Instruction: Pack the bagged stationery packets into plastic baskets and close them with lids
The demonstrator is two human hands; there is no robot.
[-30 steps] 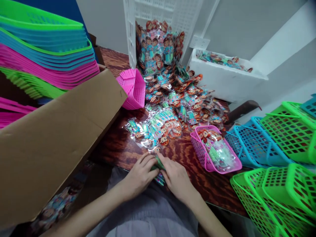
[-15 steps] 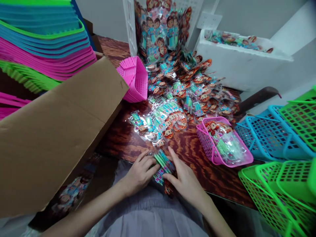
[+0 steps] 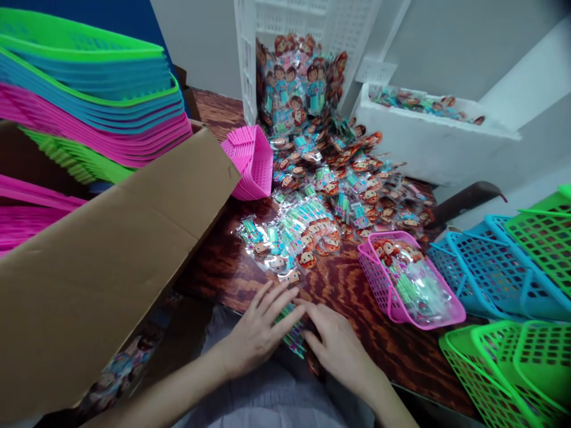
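My left hand (image 3: 257, 330) and my right hand (image 3: 336, 348) meet at the near edge of the wooden table (image 3: 348, 285), fingers closed round a small bundle of wrapped green pens (image 3: 294, 337) held between them. Just beyond the hands lies a fanned row of packets with cartoon heads (image 3: 292, 235). To the right stands a small pink basket (image 3: 388, 303) filled with the same packets.
A big heap of packets (image 3: 339, 172) runs back to a white crate (image 3: 250, 47) and a white foam box (image 3: 428, 142). A cardboard flap (image 3: 111, 249) and stacked coloured baskets (image 3: 89, 95) fill the left. Blue baskets (image 3: 495, 267) and green baskets (image 3: 504, 368) crowd the right. An empty pink basket (image 3: 252, 160) lies tipped.
The bundle of pens has come nearer to the table's edge. My fingers spread half a second ago and have closed over the bundle again. The view has shifted slightly.
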